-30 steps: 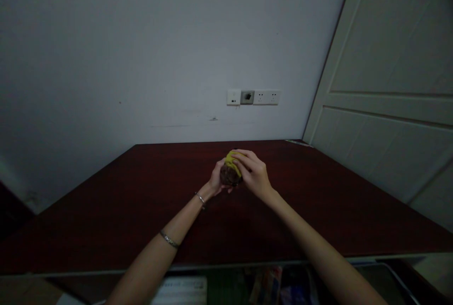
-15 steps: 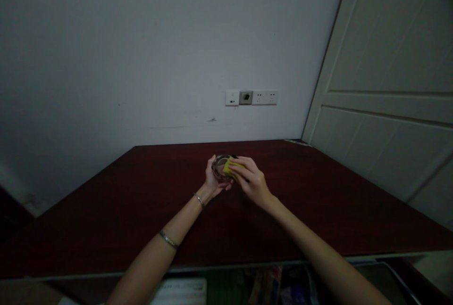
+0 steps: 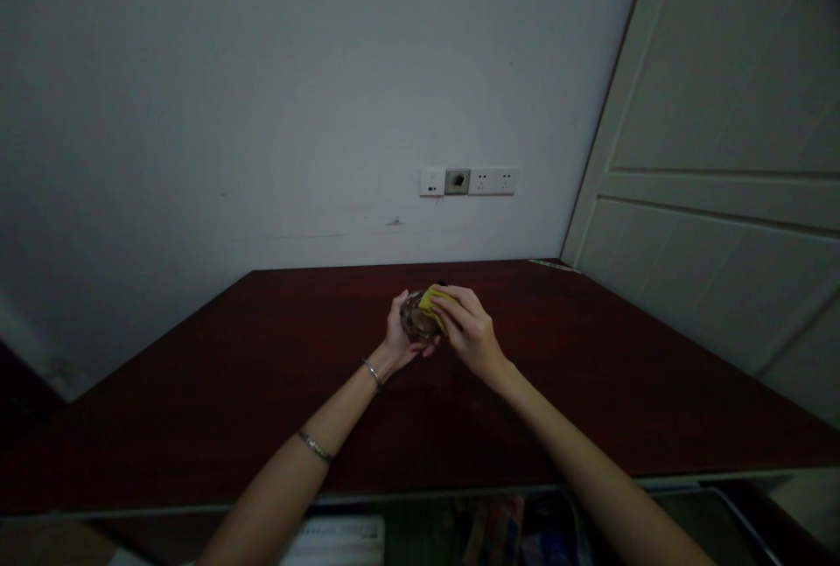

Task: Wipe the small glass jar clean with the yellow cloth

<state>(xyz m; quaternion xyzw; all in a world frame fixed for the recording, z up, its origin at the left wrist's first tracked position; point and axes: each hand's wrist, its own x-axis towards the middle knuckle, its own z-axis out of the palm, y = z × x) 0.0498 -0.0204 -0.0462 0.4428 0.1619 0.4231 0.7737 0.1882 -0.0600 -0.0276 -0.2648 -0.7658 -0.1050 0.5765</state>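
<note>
Above the middle of the dark red table [image 3: 197,391], my left hand [image 3: 398,338] cups a small round glass dish [image 3: 415,318] from below and from the left. My right hand [image 3: 470,334] has its fingers closed on a yellow cloth or sponge [image 3: 434,302] and presses it against the dish's right side and rim. Both hands meet just above the tabletop. The dish is partly hidden by my fingers. Two thin bracelets sit on my left wrist and forearm.
A white wall stands behind the table with a row of sockets [image 3: 468,181]. A pale panelled door [image 3: 715,164] closes off the right side. Below the table's near edge lie papers and coloured packets [image 3: 459,531] in shadow.
The dish has been turned in my left hand: its open rim showed half a second ago and now its side faces me. The yellow cloth has shifted over it with my right hand.
</note>
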